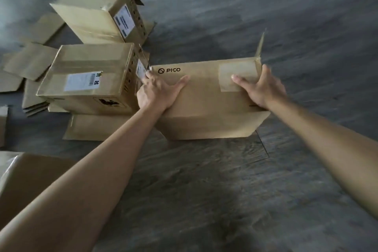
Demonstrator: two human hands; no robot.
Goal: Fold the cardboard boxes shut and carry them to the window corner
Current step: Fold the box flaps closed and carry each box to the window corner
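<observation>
A cardboard box (206, 96) printed "PICO" lies on the grey wood-grain floor (225, 190), right of centre, with both hands on its top face. The left hand (157, 92) lies at the box's left end, thumb stretched flat across the top and fingers wrapped over the left edge, so this grip holds the box. The right hand (261, 90) grips the right end, thumb lying over a patch of tape (229, 75) and fingers curled round the far right corner. A flap (259, 47) stands up at that far right corner, and another flap (214, 127) hangs down on the near side.

Just left of the held box sits a labelled box (86, 80), its side touching or nearly touching the left hand's fingers. Farther off, a tilted box (98, 14) rests on flattened cardboard (30, 63). A large carton (26, 176) fills the near left corner.
</observation>
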